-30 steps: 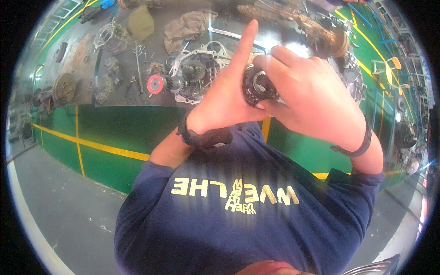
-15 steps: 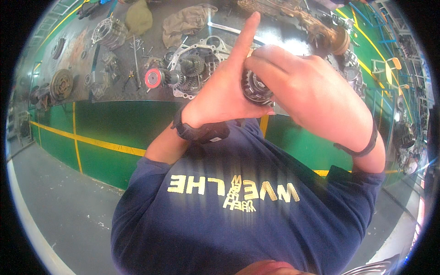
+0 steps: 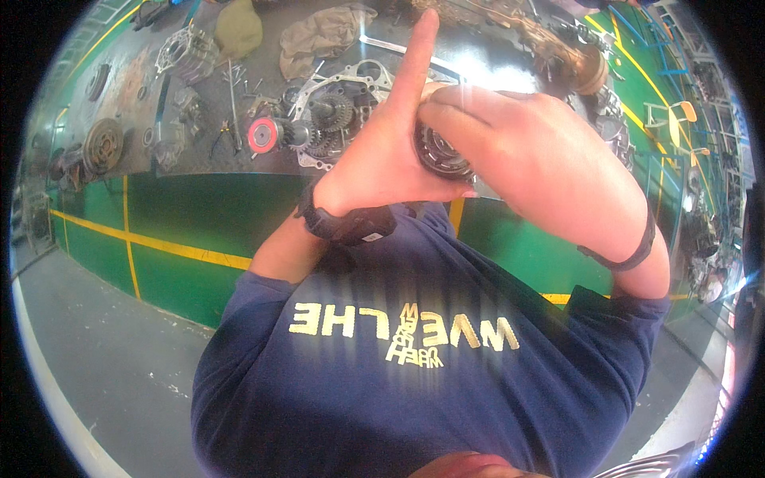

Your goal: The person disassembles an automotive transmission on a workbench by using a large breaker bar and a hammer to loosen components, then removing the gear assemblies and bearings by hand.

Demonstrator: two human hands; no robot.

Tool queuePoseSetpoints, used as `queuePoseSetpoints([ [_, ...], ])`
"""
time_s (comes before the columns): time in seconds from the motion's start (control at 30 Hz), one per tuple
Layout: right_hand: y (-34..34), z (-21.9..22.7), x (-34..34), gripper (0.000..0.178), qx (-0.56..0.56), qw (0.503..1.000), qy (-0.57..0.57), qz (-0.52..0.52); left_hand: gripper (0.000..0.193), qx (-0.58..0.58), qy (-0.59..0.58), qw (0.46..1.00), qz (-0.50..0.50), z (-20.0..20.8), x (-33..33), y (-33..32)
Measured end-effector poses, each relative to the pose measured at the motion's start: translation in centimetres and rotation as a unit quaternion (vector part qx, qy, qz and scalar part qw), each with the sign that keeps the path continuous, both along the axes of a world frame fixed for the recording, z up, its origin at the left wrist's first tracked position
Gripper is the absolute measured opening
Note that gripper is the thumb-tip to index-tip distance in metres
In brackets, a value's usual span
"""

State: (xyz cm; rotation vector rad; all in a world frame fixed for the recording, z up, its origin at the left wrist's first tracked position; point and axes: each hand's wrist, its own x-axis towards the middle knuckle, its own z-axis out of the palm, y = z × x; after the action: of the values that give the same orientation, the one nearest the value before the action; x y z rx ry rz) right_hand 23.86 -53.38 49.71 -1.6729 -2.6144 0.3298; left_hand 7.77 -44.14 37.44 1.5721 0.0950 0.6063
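Note:
A round, toothed metal gear with a dark ringed face (image 3: 445, 157) is held between my two hands over the bench's near edge. My left hand (image 3: 382, 159) cups its left side and underside, thumb below and index finger stretched upward. My right hand (image 3: 526, 151) is curled over it from the right, its fingertips partly hidden behind the gear's upper edge. Just beyond the left hand lies an open gearbox housing (image 3: 373, 70) with a gear cluster (image 3: 331, 111) in it. A shaft part with a red-rimmed disc (image 3: 263, 137) sits to its left.
On the dark metal bench (image 3: 231, 163), a brown cloth (image 3: 319, 40), an olive cloth (image 3: 239, 29), a metal casing (image 3: 187, 52) and a round plate (image 3: 103, 147) lie to the left. A rusty cylindrical part (image 3: 588, 73) is at the far right. A yellow chair (image 3: 677, 119) stands beyond.
Both hands have shifted slightly left with the gear, and the left index finger reaches a little higher. The gear's face is turned slightly more into view. The grip looks the same.

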Motion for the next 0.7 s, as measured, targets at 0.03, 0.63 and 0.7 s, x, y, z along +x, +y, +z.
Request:
queuePoseSetpoints([
  [0.03,0.3,0.0,0.0,0.044,-0.007,1.000,0.008,-0.009,0.142,-0.032,0.006,0.999,-0.002,-0.1,0.0,0.1],
  [0.63,-3.1,-14.6,9.4,0.046,-0.100,0.797,0.476,-0.358,0.127,-0.025,0.095,0.981,0.165,-6.4,-3.2,-1.2],
  [0.7,-1.7,-16.5,8.8,0.040,-0.127,0.779,0.495,-0.364,0.120,-0.068,0.134,0.972,0.182,-7.7,-4.4,-2.0],
])
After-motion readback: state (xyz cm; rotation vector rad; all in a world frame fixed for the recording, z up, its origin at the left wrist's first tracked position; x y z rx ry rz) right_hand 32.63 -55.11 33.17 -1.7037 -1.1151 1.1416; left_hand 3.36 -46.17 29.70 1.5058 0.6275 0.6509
